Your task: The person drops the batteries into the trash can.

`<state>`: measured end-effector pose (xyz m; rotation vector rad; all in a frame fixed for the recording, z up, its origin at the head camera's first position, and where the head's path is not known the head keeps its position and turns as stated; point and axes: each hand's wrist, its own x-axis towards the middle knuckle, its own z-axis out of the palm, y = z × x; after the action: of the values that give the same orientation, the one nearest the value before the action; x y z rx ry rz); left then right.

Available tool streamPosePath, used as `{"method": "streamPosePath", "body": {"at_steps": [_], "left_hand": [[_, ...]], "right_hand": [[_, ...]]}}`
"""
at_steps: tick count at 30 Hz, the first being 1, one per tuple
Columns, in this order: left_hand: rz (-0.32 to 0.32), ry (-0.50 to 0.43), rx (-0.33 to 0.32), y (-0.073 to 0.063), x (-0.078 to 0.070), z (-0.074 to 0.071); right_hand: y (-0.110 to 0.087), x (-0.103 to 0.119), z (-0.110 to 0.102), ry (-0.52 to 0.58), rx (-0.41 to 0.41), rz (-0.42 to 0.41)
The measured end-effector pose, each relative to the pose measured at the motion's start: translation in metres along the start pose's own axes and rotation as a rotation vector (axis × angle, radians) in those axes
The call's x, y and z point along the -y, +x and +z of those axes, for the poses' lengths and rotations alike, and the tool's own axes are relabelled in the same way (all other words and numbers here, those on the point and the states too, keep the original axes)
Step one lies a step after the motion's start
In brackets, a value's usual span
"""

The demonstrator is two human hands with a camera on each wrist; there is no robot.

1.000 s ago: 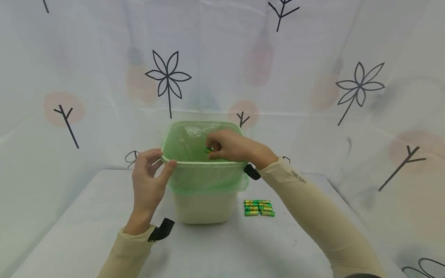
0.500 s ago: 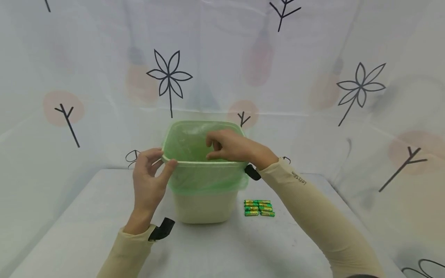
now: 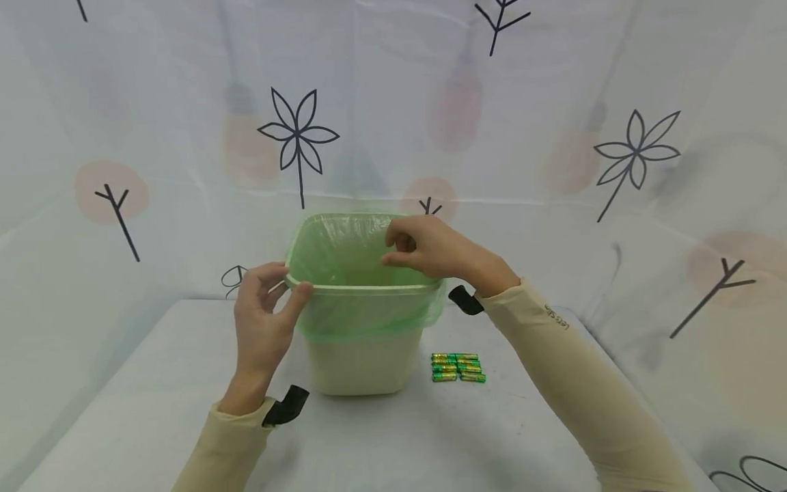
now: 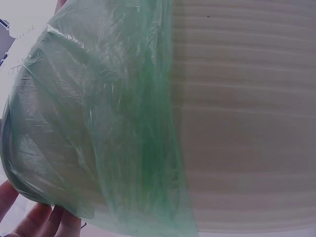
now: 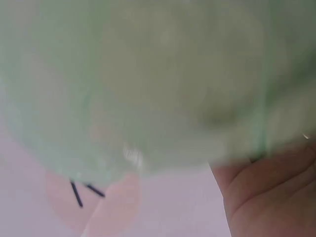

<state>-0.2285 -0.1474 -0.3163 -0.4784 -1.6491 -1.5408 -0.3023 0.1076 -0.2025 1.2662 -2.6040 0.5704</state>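
The left hand (image 3: 261,321) grips the near left corner of the bin (image 3: 363,365), thumb on the rim's front and fingers (image 3: 266,275) curled round its outer side, pinching the rim together with the green liner bag (image 3: 344,260) folded over it. The left wrist view shows the same hold from close by: crinkled translucent green film draped over the ribbed cream wall, with fingertips (image 4: 29,224) at the lower edge.

The bin stands upright near the middle of the white worktop (image 3: 399,444), a small cream tub with rounded corners. Its liner covers the inside and hangs as a loose skirt over roughly the upper half of the outer wall. The bottom of the bin is hidden from the head camera, so what lies inside cannot be told.

The right hand (image 3: 433,249) hovers over the bin's right rear part, above the rim, its fingers loosely curled toward the thumb and nothing visible between them; it appears empty. The right wrist view is blurred and shows only green film and part of the palm.

To the right of the bin, just beside its base, a cluster of small green and gold batteries (image 3: 458,367) lies in two short rows on the worktop, apart from both hands. Judging by this, the work looks partly done, with this whole cluster left on the worktop.
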Motion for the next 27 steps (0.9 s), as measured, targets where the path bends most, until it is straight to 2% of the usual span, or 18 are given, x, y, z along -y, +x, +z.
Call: {"method": "streamPosePath", "body": {"at_steps": [5,12,21,27], "left_hand": [[-0.003,-0.001,-0.002,0.000,-0.001,0.000],[-0.014,-0.001,-0.001,0.000,-0.002,0.001],[-0.019,-0.020,0.003,0.001,-0.005,0.001],[-0.019,-0.005,0.007,0.002,-0.006,0.001]], "right_hand": [[-0.017,-0.006,-0.010,0.009,-0.082,-0.028],[-0.044,-0.014,-0.014,0.005,-0.145,-0.005],[-0.079,-0.033,-0.008,0.020,-0.182,0.068],[-0.098,-0.048,0.007,0.048,-0.187,0.102]]}}
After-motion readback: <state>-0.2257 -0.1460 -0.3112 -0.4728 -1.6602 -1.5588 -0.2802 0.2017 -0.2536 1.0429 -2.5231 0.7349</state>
